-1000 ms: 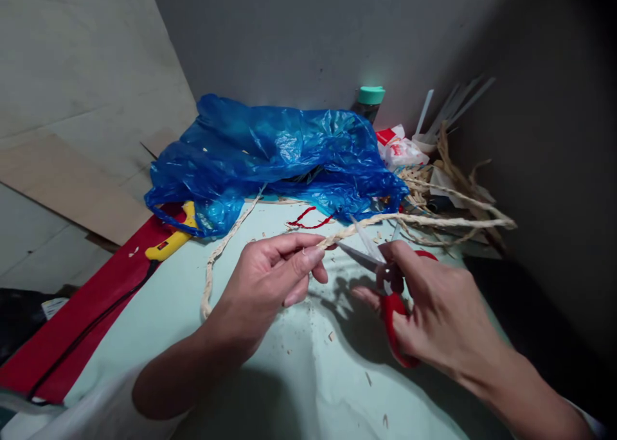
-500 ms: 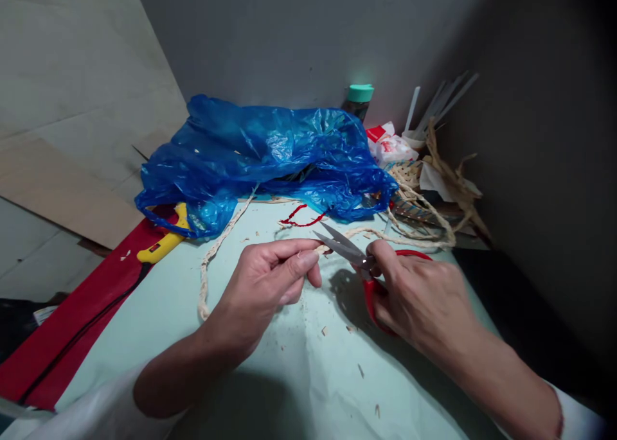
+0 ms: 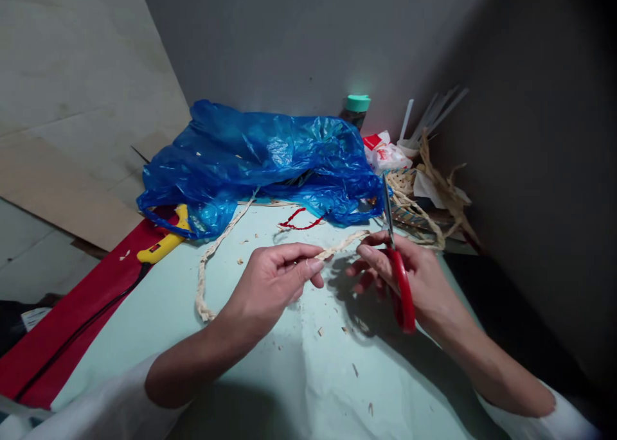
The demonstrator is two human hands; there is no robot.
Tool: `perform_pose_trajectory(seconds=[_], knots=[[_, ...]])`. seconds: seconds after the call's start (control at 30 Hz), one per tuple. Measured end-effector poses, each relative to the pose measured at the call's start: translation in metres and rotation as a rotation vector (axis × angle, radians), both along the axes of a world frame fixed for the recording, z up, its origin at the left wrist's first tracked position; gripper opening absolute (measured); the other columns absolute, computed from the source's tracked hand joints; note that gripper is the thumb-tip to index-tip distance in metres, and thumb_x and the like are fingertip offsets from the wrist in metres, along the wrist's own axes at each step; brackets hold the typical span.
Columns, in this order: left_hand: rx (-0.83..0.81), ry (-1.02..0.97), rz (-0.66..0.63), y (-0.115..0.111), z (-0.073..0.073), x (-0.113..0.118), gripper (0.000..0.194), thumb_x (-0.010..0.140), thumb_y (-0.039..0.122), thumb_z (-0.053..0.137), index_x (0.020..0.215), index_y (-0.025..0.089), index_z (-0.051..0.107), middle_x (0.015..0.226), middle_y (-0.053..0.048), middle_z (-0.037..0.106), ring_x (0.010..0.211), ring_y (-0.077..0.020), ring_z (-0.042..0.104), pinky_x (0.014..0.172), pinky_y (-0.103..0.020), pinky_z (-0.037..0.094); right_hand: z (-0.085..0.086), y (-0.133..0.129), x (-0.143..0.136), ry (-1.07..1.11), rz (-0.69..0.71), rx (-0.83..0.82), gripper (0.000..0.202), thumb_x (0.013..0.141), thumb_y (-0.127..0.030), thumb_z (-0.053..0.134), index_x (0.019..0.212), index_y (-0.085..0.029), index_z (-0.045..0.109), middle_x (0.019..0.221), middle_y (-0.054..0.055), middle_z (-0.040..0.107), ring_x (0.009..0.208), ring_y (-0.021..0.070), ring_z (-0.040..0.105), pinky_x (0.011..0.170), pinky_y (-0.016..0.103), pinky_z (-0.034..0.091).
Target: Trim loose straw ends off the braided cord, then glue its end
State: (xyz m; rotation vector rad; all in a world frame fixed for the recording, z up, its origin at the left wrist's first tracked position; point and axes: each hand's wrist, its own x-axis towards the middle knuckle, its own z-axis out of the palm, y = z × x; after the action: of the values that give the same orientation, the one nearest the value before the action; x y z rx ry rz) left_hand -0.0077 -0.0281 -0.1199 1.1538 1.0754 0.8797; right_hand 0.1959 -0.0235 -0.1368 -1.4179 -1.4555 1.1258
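Note:
My left hand (image 3: pixel 284 276) pinches a pale braided cord (image 3: pixel 344 242) between thumb and fingers. From there the cord runs right to the fingertips of my right hand (image 3: pixel 409 270). Red-handled scissors (image 3: pixel 402 289) hang on that right hand, closed, blades pointing up and away. Its thumb and forefinger are near the cord, its other fingers loosely curled. Another stretch of braid (image 3: pixel 207 266) lies on the pale green table surface (image 3: pixel 270 376), left of my left wrist. A red string loop (image 3: pixel 301 220) lies beyond my left hand.
A crumpled blue plastic bag (image 3: pixel 260 151) spreads along the back. Behind it stands a jar with a green lid (image 3: pixel 357 103). Dry fibre strips (image 3: pixel 431 189) and white sticks (image 3: pixel 436 115) are at the back right. A yellow-handled tool (image 3: pixel 161 247) lies at left. Small scraps (image 3: pixel 355 369) dot the surface.
The scissors were open with blades at the cord by my left fingers; they are now closed and turned upward in my right hand. My right fingertips have come to the cord.

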Motion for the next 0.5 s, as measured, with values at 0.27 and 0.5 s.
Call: perform_pose_trajectory(seconds=[0.27, 0.5], knots=[[0.309, 0.305, 0.162, -0.0014, -0.0045, 0.0016, 0.024, 0.081, 0.023, 0.068, 0.104, 0.02, 0.075, 0.083, -0.001, 0.07, 0.067, -0.0117, 0.056, 0.063, -0.024, 0.042, -0.0046, -0.0075, -0.0051, 0.034, 0.042, 0.078, 0.032, 0.086, -0.047, 0.068, 0.105, -0.023, 0.058, 0.092, 0.007, 0.077, 0.08, 0.0232, 0.075, 0.061, 0.03, 0.058], [0.282, 0.41, 0.156, 0.0026, -0.0081, -0.0022, 0.019, 0.088, 0.027, 0.06, 0.096, 0.017, 0.074, 0.092, -0.005, 0.074, 0.079, -0.0161, 0.064, 0.071, -0.027, 0.046, -0.0022, -0.0087, -0.0004, -0.153, -0.034, 0.488, 0.016, 0.091, -0.029, 0.064, 0.104, -0.026, 0.055, 0.107, 0.004, 0.076, 0.096, 0.0195, 0.074, 0.078, 0.028, 0.059]])
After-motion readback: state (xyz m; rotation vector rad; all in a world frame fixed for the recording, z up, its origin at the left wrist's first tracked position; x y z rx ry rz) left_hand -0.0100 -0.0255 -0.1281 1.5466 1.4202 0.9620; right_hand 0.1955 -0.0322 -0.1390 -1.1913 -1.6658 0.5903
